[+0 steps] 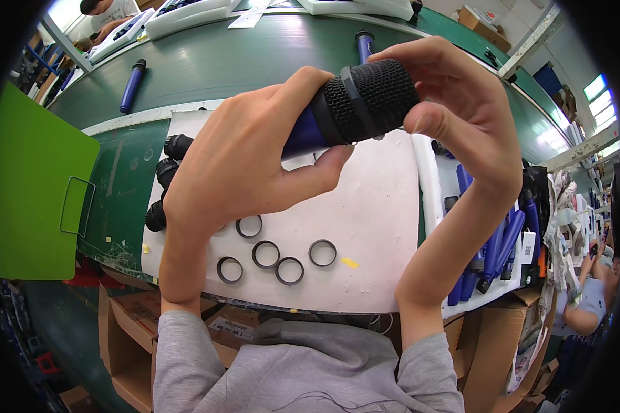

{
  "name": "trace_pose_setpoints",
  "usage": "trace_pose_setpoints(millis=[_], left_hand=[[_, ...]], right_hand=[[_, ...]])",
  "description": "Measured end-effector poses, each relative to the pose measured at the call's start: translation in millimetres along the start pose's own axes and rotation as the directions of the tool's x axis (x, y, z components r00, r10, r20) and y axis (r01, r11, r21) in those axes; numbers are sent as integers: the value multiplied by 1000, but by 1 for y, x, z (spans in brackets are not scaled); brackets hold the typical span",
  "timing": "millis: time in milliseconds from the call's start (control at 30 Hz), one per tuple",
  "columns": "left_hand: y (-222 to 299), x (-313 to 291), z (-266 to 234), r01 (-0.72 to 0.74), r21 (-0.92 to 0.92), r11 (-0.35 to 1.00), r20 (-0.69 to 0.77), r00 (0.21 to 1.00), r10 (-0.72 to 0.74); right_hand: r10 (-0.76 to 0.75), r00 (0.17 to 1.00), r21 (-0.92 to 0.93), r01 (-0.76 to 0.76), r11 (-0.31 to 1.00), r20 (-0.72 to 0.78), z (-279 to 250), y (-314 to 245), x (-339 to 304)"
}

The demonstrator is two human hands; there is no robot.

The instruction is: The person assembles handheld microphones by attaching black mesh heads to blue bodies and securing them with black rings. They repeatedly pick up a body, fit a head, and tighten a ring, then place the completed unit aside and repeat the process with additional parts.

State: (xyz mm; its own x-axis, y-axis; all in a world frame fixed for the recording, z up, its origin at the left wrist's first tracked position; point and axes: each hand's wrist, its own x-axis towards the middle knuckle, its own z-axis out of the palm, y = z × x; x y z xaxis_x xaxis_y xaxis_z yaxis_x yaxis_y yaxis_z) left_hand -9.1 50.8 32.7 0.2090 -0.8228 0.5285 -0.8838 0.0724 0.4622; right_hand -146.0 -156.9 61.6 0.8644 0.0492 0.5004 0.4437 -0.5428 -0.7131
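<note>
A microphone with a blue body and a black mesh head point(386, 93) is raised above the white work sheet point(372, 206), tilted with its head toward the right. A dark ring band circles the mesh. My left hand point(234, 148) is closed round the blue body, hiding most of it. At the other end, my right hand point(472, 113) grips the mesh head between thumb and fingers. Several loose black rings point(322, 239) lie on the sheet below. Beside my left wrist, the black heads of several more microphones point(165, 173) show partly.
A blue microphone point(132, 86) lies on the green conveyor point(207, 72); another point(364, 47) is beyond my hands. At right, a white foam tray point(430, 189) holds several blue microphone bodies point(494, 251). A green board point(31, 186) stands left. Cardboard boxes point(482, 351) sit below; other people work nearby.
</note>
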Motion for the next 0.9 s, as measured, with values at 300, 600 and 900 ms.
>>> trace_pose_setpoints(millis=[300,600,900], left_hand=[[1,1,3,43,22,999,-19,999,-43],[5,0,7,91,65,994,-74,993,-87],[4,0,8,68,41,997,-53,996,-65]], right_hand=[[0,1000,-14,0,1000,-3,-2,1,-1],[-11,1000,6,11,1000,-11,0,3,0],[2,1000,22,-1,1000,-20,-1,2,-1]])
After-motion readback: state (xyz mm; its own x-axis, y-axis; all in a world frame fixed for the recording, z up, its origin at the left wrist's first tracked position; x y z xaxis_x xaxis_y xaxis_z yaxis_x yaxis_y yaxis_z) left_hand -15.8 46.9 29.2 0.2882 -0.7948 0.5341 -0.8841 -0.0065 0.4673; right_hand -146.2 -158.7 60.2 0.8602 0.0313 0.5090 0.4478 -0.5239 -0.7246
